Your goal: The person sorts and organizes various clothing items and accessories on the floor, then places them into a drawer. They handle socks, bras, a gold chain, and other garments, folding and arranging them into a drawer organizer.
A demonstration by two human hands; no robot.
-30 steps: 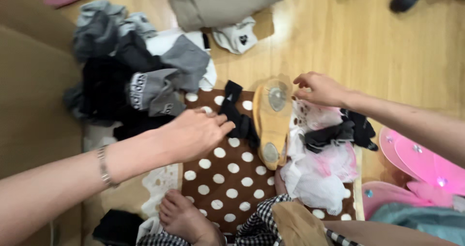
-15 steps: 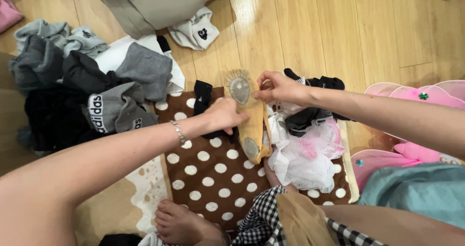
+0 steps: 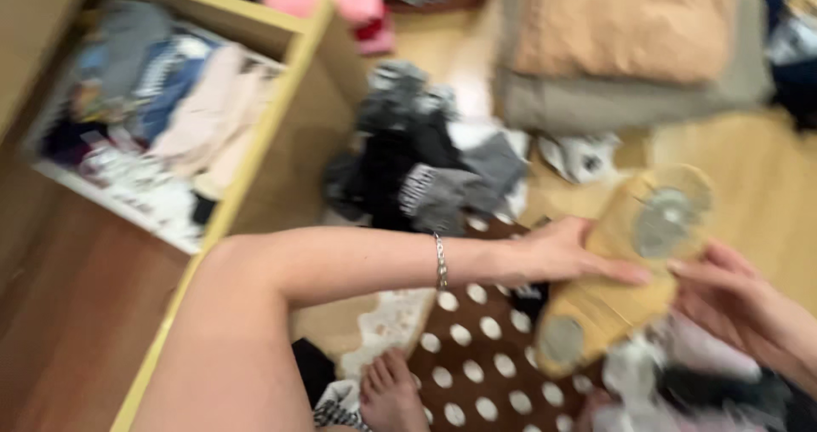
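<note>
A tan soft-soled slipper (image 3: 625,262) with two round grey sole pads is lifted above a brown cloth with white dots (image 3: 477,360). My left hand (image 3: 557,251), with a silver bracelet at the wrist, grips the slipper's left side. My right hand (image 3: 736,300) holds its right edge from below. The frame is blurred by motion.
An open wooden drawer (image 3: 255,134) full of folded clothes is at the upper left. A heap of black and grey garments (image 3: 425,168) lies on the wooden floor behind the cloth. A grey and tan cushion (image 3: 630,57) is at the top. My bare foot (image 3: 391,394) rests on the cloth.
Both hands have picked the slipper up off the dotted cloth. The camera has swung left, bringing the open drawer into view.
</note>
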